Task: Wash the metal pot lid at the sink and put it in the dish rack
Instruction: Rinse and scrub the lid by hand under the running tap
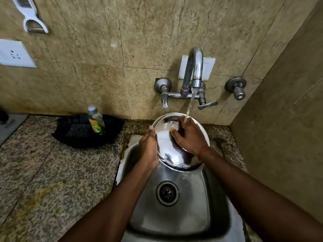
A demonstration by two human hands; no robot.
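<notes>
Left grip (148, 147): closed along the left edge of the lid (167, 151), palm against the rim, holding it tilted over the sink (190, 198). Right grip (189, 136): spread flat on the lid's face, fingers rubbing, clasping nothing.

Step in hand, as we judge it: rinsing under the stream from the tap (194, 67), which lands at the right fingers near the lid's upper edge.

Doing it well: we would keep the left hold firm on the rim, since wet metal slips; turn the lid so the water sweeps the whole face and the rim; let the run-off fall into the sink rather than onto the worktop (52, 172).

Lid: round, metal, shiny and wet, reflecting the hands; a raised rim all round. Held above the back of the sink, below the tap. Any knob or handle is not visible.

Near by: soap bottle (96, 121) and scrub pad (77, 131) in a black tray (113, 126) at left. No dish rack in view.
</notes>
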